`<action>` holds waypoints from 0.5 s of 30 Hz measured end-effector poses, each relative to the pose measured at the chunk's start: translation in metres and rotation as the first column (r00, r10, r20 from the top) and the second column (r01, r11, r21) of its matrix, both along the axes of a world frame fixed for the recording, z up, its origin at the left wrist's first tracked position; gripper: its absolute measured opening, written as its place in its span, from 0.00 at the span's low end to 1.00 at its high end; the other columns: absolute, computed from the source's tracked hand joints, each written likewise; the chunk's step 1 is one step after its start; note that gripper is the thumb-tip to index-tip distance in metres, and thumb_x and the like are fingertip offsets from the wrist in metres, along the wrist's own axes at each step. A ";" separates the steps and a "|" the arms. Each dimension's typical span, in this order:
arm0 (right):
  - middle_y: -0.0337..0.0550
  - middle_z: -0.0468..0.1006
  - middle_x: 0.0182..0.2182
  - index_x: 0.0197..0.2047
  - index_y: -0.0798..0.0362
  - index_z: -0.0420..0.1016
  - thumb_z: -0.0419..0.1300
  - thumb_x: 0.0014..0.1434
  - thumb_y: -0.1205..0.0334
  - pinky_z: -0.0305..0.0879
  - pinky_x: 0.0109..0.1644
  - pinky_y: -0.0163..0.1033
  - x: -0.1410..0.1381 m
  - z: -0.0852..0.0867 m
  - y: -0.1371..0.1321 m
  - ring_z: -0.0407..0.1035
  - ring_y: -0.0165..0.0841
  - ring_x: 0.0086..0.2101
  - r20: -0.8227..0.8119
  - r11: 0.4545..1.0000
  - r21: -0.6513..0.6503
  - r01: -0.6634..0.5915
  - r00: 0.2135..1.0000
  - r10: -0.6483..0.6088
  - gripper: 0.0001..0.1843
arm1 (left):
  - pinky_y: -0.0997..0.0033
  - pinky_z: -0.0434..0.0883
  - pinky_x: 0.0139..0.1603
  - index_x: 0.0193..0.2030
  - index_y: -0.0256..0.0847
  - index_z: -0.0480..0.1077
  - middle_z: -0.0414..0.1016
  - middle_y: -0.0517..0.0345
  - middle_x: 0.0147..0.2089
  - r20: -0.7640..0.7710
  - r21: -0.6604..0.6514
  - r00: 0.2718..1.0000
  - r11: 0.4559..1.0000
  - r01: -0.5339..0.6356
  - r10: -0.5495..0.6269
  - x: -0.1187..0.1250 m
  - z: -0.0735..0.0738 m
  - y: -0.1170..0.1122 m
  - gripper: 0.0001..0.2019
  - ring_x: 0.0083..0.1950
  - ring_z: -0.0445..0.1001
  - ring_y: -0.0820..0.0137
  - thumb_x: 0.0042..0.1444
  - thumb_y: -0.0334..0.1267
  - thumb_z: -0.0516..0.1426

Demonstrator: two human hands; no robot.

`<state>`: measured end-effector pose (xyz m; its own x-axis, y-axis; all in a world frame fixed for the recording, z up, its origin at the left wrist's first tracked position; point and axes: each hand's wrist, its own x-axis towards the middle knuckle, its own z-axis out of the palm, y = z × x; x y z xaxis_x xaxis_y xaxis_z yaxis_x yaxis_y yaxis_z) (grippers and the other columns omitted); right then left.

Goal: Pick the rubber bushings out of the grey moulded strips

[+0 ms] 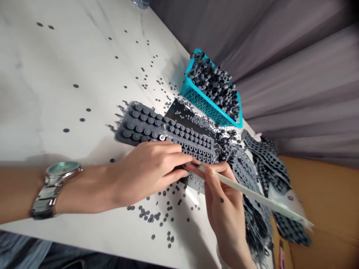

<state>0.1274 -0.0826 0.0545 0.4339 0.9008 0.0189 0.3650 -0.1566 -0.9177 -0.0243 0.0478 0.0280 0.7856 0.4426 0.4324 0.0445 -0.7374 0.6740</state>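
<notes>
A grey rubber sheet (157, 129) studded with rows of small round parts lies on the white table (56, 74). My left hand (146, 170), with a silver watch on the wrist, lies on the sheet's near edge with its fingers pressed together. My right hand (224, 209) comes up from below and pinches a pale thin stick (252, 196). The stick's tip meets the sheet beside my left fingertips. Whether anything is under the left fingers is hidden.
A turquoise basket (204, 106) full of dark rubber rings stands at the table's far edge. Punched-out grey sheets (260, 168) hang in a heap over the right edge. Small dark rubber discs (151, 215) lie scattered across the table. A grey curtain hangs behind.
</notes>
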 end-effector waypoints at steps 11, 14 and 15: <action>0.41 0.82 0.31 0.36 0.50 0.69 0.57 0.65 0.62 0.77 0.40 0.43 0.009 0.007 -0.004 0.79 0.36 0.36 0.252 0.978 0.078 0.192 0.945 -0.206 0.04 | 0.70 0.59 0.29 0.38 0.40 0.73 0.75 0.60 0.34 -0.220 0.087 0.965 0.983 0.164 -0.142 -0.008 -0.007 -0.011 0.13 0.32 0.70 0.73 0.53 0.20 0.53; 0.41 0.82 0.31 0.37 0.50 0.72 0.61 0.62 0.63 0.76 0.35 0.39 0.005 0.004 -0.002 0.79 0.34 0.34 0.352 0.956 0.174 0.236 0.892 -0.284 0.02 | 0.67 0.56 0.27 0.32 0.41 0.70 0.73 0.61 0.33 -0.228 0.162 0.962 0.969 0.187 -0.148 -0.011 -0.007 -0.014 0.13 0.31 0.68 0.70 0.49 0.19 0.54; 0.41 0.82 0.31 0.37 0.50 0.72 0.62 0.61 0.63 0.76 0.34 0.38 0.004 0.003 0.000 0.78 0.34 0.33 0.371 0.953 0.196 0.232 0.882 -0.291 0.02 | 0.67 0.55 0.26 0.28 0.42 0.68 0.71 0.61 0.30 -0.213 0.187 0.967 0.965 0.182 -0.141 -0.011 -0.007 -0.013 0.11 0.30 0.66 0.70 0.50 0.20 0.55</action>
